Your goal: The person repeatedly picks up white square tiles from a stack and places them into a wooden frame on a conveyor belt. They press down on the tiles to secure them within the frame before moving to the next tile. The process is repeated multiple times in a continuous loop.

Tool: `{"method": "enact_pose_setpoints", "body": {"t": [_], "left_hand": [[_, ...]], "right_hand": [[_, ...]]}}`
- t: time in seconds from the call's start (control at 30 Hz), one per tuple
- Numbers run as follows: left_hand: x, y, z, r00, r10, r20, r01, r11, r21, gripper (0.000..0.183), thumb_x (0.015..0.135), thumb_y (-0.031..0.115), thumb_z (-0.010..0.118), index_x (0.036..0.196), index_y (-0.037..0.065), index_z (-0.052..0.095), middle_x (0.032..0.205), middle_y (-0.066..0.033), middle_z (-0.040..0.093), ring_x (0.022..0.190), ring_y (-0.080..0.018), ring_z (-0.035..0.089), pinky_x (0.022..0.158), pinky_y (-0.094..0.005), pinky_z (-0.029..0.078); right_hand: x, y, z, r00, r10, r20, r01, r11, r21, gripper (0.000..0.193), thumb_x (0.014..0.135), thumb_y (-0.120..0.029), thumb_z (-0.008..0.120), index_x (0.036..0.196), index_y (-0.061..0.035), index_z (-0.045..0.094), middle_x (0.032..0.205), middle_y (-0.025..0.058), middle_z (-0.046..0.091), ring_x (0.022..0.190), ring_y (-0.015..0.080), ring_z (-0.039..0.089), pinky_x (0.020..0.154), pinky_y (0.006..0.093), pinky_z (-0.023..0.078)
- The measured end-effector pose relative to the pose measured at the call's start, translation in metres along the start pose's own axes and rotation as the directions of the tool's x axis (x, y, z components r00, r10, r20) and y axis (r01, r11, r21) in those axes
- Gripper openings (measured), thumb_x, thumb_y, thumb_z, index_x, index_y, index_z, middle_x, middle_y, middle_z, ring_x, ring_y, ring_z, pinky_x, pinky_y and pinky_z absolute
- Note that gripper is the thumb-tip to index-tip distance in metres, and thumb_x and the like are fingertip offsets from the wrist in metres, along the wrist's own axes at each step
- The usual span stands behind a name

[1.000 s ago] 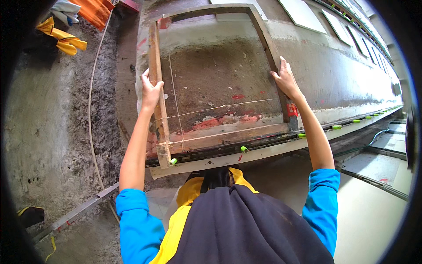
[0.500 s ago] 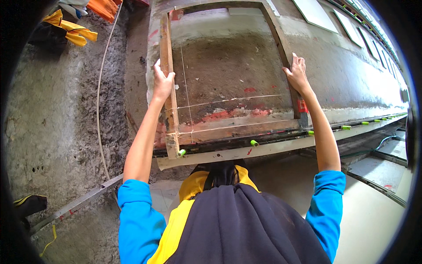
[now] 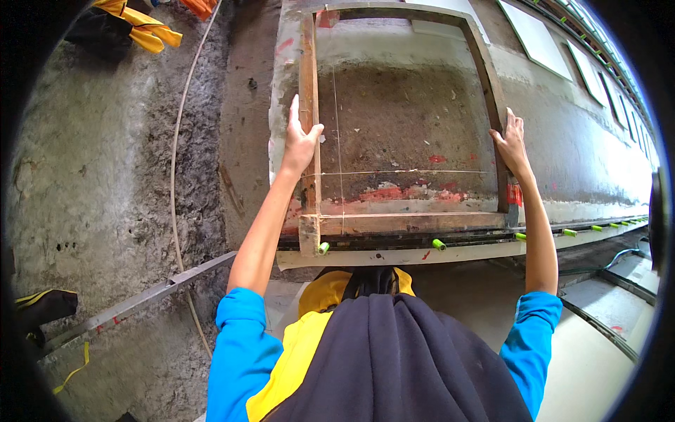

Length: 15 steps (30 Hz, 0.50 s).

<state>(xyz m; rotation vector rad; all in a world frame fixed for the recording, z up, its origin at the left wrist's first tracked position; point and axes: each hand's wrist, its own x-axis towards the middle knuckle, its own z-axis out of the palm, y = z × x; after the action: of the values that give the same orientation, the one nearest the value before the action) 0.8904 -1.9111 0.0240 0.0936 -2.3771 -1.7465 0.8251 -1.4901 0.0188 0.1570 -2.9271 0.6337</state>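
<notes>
A rectangular wooden frame point(image 3: 415, 222) lies over a long, stained work table, its corner joints marked with red and dark patches. My left hand point(image 3: 301, 146) grips its left bar, thumb on the inner side and fingers along the outer side. On the right bar, my right hand point(image 3: 513, 149) holds in the same way, with the fingertips pointing away from me. Two thin strings cross inside the opening, one running sideways point(image 3: 401, 171) and one running away from me. Through the opening shows the brown, red-smeared table top point(image 3: 394, 116).
Green cylindrical pegs point(image 3: 439, 244) line the table's near edge. Pale flat panels point(image 3: 536, 41) rest farther along at the right. To the left are a metal bar point(image 3: 151, 299), a thin hose point(image 3: 174, 162) on rough grey ground, and yellow-and-black cloth point(image 3: 144, 29).
The whole scene has shifted right and slightly down in the picture. Both hands keep their hold on the frame, which looks unmoved against the table.
</notes>
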Motion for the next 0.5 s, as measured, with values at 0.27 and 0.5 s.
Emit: {"method": "enact_pose_setpoints", "body": {"t": [0.27, 0.5], "left_hand": [[-0.004, 0.019, 0.0, 0.991, -0.126, 0.037, 0.122, 0.987, 0.103, 0.067, 0.078, 0.002, 0.049, 0.134, 0.0, 0.012, 0.132, -0.0207, 0.029, 0.121, -0.0252, 0.032, 0.1, -0.0317, 0.026], [-0.002, -0.003, -0.001, 0.999, -0.006, 0.036, 0.001, 0.991, 0.132, 0.067, 0.079, 0.0, 0.048, 0.134, -0.002, 0.01, 0.133, -0.0206, 0.028, 0.121, -0.0244, 0.031, 0.1, -0.0306, 0.024]], "right_hand": [[-0.007, -0.006, 0.002, 0.999, 0.001, -0.033, -0.003, 0.998, -0.063, 0.062, 0.077, -0.013, 0.055, 0.127, 0.0013, 0.022, 0.111, 0.0237, 0.036, 0.108, 0.0388, 0.035, 0.094, 0.0434, 0.028], [-0.005, -0.008, 0.0, 1.0, 0.023, 0.01, -0.023, 1.0, -0.004, 0.062, 0.076, -0.013, 0.055, 0.126, 0.0032, 0.022, 0.114, 0.0259, 0.034, 0.11, 0.0397, 0.033, 0.096, 0.0434, 0.027]]}}
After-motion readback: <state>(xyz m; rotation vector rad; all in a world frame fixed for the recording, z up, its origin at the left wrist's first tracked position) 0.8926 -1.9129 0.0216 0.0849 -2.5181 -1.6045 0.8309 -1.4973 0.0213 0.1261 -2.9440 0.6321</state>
